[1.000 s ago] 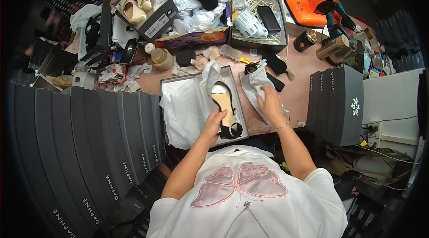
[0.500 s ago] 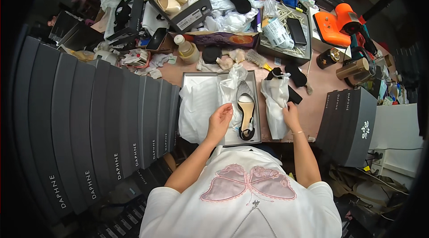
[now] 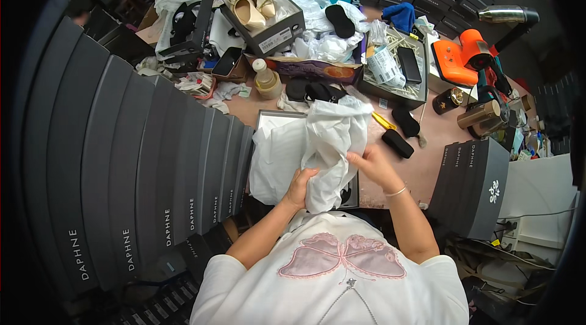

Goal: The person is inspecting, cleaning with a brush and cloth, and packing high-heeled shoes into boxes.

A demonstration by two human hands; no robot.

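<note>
Two hands on one sheet of white tissue paper (image 3: 329, 142), bunched over one open shoebox (image 3: 268, 119) at the desk's near edge. Left hand (image 3: 300, 186) pinches its lower fold, right hand (image 3: 373, 165) fingers curled on its right edge. Paper looks light, soft, tear-prone; best held at edges. Two black pads (image 3: 401, 133) lie right of it.

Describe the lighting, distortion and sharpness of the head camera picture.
Head view: strong fisheye, so the dark boxes at left bow outward and the corners go black. Light is even and soft; the white paper under the left hand and right hand looks nearly washed out. The centre is sharp, the rim softer.
</note>
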